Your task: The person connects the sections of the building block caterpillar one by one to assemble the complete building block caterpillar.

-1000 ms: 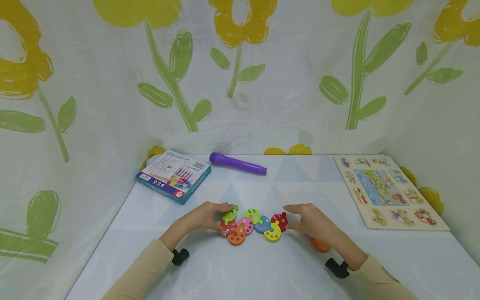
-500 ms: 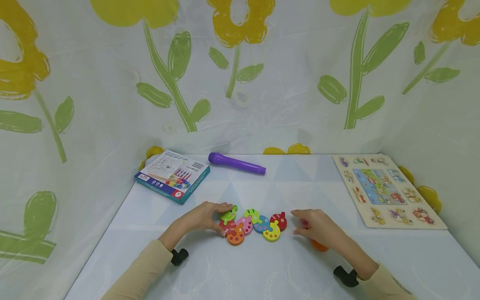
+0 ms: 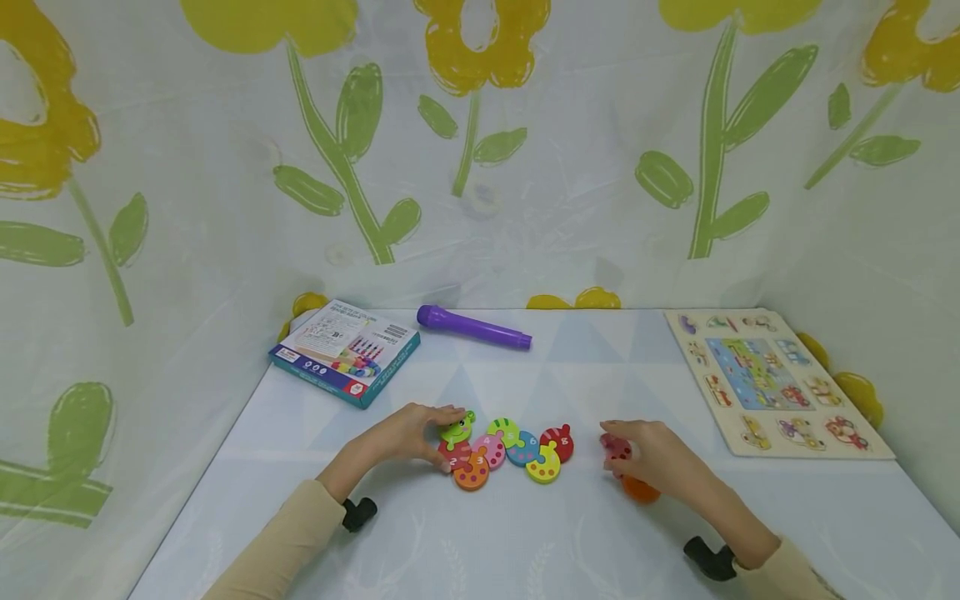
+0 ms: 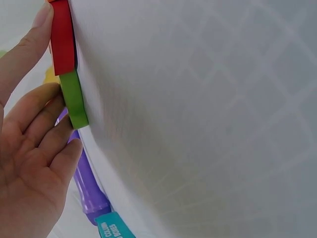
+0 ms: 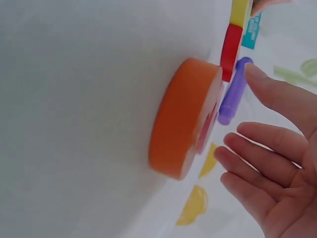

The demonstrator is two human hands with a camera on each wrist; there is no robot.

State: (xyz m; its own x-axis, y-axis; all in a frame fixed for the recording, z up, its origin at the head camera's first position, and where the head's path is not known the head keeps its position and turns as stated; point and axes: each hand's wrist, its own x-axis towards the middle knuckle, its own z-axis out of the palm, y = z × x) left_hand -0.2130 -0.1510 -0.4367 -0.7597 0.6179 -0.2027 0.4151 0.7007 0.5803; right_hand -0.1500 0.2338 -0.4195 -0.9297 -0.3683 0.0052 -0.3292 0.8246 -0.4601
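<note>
A row of joined wooden caterpillar puzzle pieces [image 3: 491, 450], numbered and brightly coloured, lies at the middle of the table, with a smiling green head [image 3: 457, 429] at its left end. My left hand [image 3: 401, 436] holds that end, thumb at the red piece [image 4: 62, 37] and fingers against the green head's edge. A red piece [image 3: 557, 443] numbered 8 ends the row on the right. Farther right, my right hand [image 3: 656, 454] hovers with spread fingers by two loose pieces, a pinkish-red one [image 3: 617, 447] and an orange one [image 5: 181, 119]. The hand partly covers both in the head view.
Behind the row lies a purple toy microphone [image 3: 475, 327]. A teal-edged flat box [image 3: 347, 352] is at the back left, and a wooden picture puzzle board [image 3: 776, 383] at the back right. Flower-printed cloth [image 3: 570, 167] surrounds the table.
My right hand has moved right, from the row's red end piece to the loose pieces, uncovering the pinkish-red one. The left hand stays at the caterpillar's head.
</note>
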